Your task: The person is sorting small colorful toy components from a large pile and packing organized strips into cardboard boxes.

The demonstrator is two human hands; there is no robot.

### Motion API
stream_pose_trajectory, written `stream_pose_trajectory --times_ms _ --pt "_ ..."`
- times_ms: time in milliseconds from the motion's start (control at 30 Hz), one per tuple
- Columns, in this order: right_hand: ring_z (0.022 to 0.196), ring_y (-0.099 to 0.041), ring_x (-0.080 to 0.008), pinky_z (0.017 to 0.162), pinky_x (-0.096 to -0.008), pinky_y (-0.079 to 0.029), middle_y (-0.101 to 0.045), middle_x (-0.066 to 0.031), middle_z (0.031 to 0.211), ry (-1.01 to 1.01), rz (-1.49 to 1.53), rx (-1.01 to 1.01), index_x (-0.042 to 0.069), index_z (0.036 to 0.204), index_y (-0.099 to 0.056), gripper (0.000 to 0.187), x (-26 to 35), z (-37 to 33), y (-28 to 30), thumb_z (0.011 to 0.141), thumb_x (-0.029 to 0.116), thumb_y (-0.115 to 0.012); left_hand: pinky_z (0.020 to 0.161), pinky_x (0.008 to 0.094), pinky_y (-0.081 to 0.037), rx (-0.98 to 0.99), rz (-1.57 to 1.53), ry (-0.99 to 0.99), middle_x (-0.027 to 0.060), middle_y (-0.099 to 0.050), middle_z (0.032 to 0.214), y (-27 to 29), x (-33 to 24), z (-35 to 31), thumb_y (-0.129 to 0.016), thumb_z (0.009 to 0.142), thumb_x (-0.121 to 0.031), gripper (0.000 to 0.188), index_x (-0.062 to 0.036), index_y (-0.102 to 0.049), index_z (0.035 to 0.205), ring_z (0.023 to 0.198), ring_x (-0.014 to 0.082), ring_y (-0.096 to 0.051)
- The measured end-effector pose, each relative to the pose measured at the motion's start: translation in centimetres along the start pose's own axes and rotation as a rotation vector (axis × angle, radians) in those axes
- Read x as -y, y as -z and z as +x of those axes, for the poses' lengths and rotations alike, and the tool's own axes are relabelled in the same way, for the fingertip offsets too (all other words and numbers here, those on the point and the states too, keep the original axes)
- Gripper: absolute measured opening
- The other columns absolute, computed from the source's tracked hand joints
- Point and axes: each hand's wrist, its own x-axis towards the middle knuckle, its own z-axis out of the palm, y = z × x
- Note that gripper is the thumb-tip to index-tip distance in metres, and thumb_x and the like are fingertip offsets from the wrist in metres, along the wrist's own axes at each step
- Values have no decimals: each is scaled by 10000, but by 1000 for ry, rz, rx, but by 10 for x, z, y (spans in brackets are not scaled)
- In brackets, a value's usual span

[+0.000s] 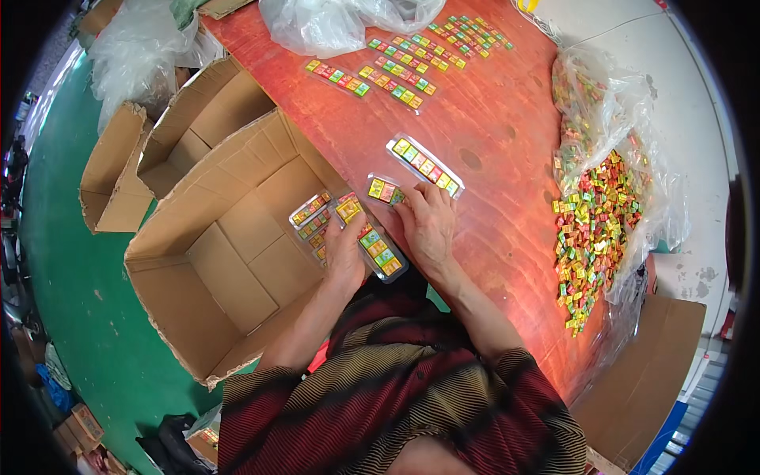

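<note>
Plastic packs (382,255) fill the left hand (344,252), grip closed; right hand (430,220) pinches another pack (380,189) at one o'clock; keep it level

Of our two arms, both bent inward from the lower edge: one left forearm (305,328), bare, slanting up and to the right; one right forearm (483,313), bare, slanting up and to the left; one left hand (345,252), thumb uppermost, held in a grip, its other fingers partly hidden; one right hand (431,224), back turned upward, fingers bent, thumb and forefinger drawn together in a pinch; our hands near each other, apart.
</note>
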Motion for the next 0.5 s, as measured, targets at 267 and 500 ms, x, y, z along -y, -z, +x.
stream_pose_trajectory --times_ms 267,500 --pt "815 -506 -232 691 -356 -377 -537 -44 824 -40 10 108 98 814 -610 106 -2 6 2 714 129 -630 715 317 -506 12 -17 10 29 -544 951 0 -1 -2 -502 850 -55 262 -78 -460 1107 825 138 -558" --pt "788 -541 -255 692 -376 -403 -576 -69 783 -27 -102 253 84 784 -611 83 -4 26 4 727 144 -619 797 319 -471 -21 -20 -38 48 -541 1004 -6 3 -5 -499 855 -58 280 -42 -433 1126 880 151 -550"
